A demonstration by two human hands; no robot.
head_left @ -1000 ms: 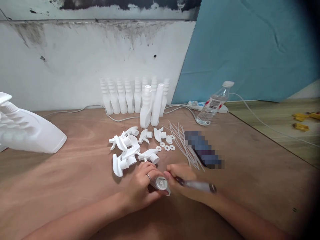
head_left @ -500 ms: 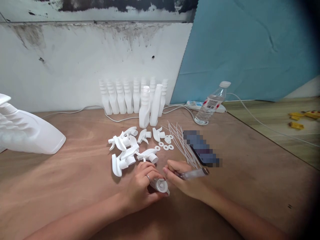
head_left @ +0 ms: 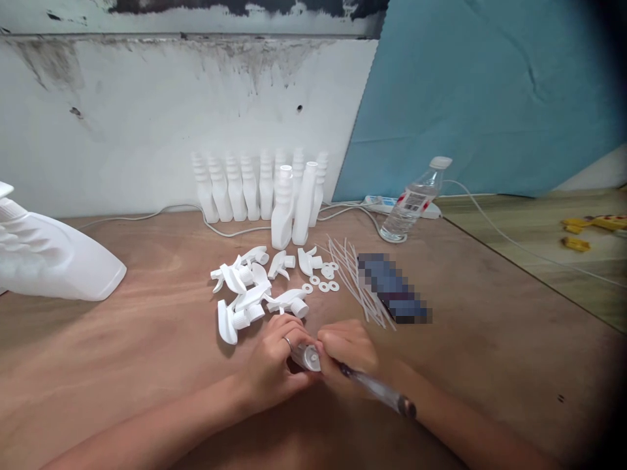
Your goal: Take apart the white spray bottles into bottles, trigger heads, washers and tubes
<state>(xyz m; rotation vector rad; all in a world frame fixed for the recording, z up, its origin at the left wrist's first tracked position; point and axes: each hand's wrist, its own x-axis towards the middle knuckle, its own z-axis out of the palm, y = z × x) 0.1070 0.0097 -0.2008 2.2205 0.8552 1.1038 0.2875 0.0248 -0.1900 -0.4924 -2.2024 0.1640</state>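
My left hand (head_left: 279, 356), with a ring on one finger, grips a white trigger spray head (head_left: 312, 359) near the table's front. The round open end of its collar faces me. My right hand (head_left: 347, 352) is closed around a clear-barrelled pen (head_left: 379, 390) with a dark end cap. The pen's dark end slants down to the right; its other end is hidden in my fingers, right beside the collar. Several more trigger spray heads (head_left: 255, 297) lie in a loose pile beyond my left hand. Next to them are several flat white ring washers (head_left: 324, 286).
Thin white tubes (head_left: 360, 287) lie beside a blurred-out phone (head_left: 394, 287). Several white bottles (head_left: 281, 219) stand along the wall. A large white bottle (head_left: 63, 258) lies at the left. A water bottle (head_left: 411, 202) leans near a power strip (head_left: 431, 210) and cable.
My right hand has come in against the spray head's collar and turned, so the pen's dark end has swung down towards me. My left hand keeps its grip. The view has shifted slightly.
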